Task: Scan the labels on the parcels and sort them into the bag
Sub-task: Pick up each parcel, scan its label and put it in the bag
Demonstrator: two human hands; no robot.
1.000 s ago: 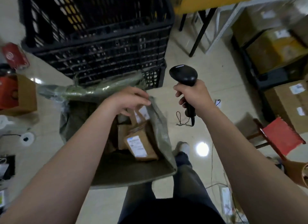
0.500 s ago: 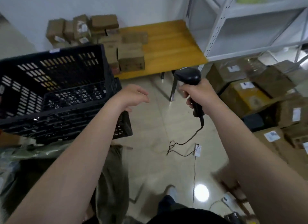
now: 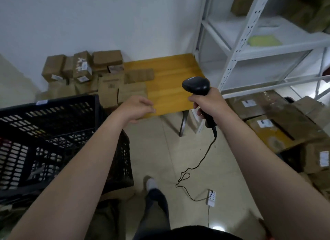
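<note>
Gripping scanner (image 3: 196,86) in R hand (image 3: 208,106), curled tight round handle, above table's (image 3: 171,82) near-right corner. Held out fwd: L hand (image 3: 137,109), loose, half-open, holding nothing, over table's near edge.

Around:
- At left, before table's left half: black slatted crate (image 3: 53,132), passing under L forearm.
- Beyond table's right edge: white rack (image 3: 250,43).
- On floor below rack, right of R arm: brown boxes (image 3: 278,121).
- At bottom, by crate's near corner: olive bag (image 3: 107,218), blurred, mostly behind L forearm.

In the way: crate's far rim, covering foot of parcels (image 3: 85,73); L wrist, covering near-right box of that pile.

Scanner pose: head up, nose to left twd parcels' side. Long axis tilted, w/ head upper left and handle lower right. Out of handle's bottom end: cable (image 3: 198,163), looping down over floor to power strip (image 3: 210,197).

Count:
- 1 scanner, 2 hands, 1 crate, 1 table, 1 rack, 1 strip, 1 bag.
- Piled on table's far-left corner: parcels, abt ten, too blurred for exact no.
- Among floor boxes: at least 3 w/ white labels showing.
</note>
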